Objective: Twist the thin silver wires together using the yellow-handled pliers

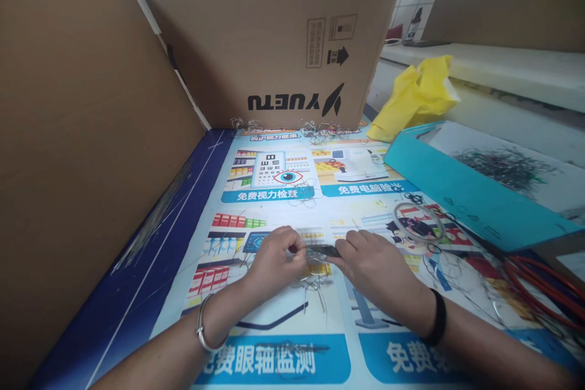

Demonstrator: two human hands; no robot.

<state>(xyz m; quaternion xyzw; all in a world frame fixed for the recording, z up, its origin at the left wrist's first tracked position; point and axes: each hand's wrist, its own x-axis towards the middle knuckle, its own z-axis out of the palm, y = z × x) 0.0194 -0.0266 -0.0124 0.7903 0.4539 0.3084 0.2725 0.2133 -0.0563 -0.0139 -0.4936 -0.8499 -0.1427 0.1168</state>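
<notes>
My left hand (278, 257) is closed, thumb and fingers pinched together on thin wire. My right hand (375, 265) wraps round a dark, narrow-tipped tool (326, 250) that points left towards the left fingertips; its exact kind is hard to make out. Fine loops of wire (314, 283) hang or lie just below the fingertips, over the printed sheet. Nearer to me, a small bundle of thin dark wires (292, 348) lies flat on the sheet.
Tall cardboard panels (256, 36) stand at the left and back. To the right, a blue-sided box (450, 192) holds a heap of wire bits (500, 167), with a yellow bag (414, 97) behind. A clear ring (418, 221) and red cable (543, 289) lie on the right.
</notes>
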